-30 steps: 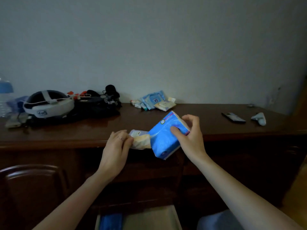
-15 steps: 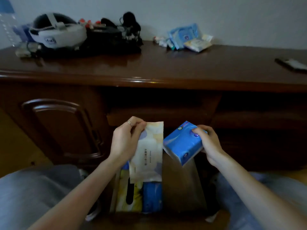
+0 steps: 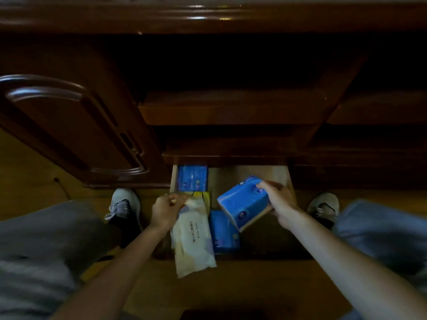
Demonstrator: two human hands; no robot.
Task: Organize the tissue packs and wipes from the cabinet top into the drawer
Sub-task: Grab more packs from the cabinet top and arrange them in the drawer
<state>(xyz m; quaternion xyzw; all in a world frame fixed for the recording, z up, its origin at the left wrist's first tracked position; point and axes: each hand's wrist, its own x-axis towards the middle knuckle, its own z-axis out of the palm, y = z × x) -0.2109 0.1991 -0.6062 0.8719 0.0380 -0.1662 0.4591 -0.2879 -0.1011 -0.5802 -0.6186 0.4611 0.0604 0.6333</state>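
My left hand (image 3: 166, 211) grips the top edge of a pale cream wipes pack (image 3: 193, 239), which hangs over the left side of the open bottom drawer (image 3: 261, 176). My right hand (image 3: 278, 202) holds a blue tissue pack (image 3: 242, 200) tilted above the drawer's middle. Inside the drawer lie a blue tissue pack (image 3: 193, 178) at the back left, another blue pack (image 3: 223, 232) near the front, and a yellow pack (image 3: 204, 197) partly hidden under the wipes.
The dark wooden cabinet's top edge (image 3: 208, 18) runs along the frame's top. A cabinet door (image 3: 69, 125) stands at the left. Closed drawers (image 3: 231, 109) sit above the open one. My knees and both shoes (image 3: 123, 204) flank the drawer on the wooden floor.
My view has tipped down from the cabinet top to the drawer. Both hands have lowered with their packs from cabinet-top height to just above the open drawer.
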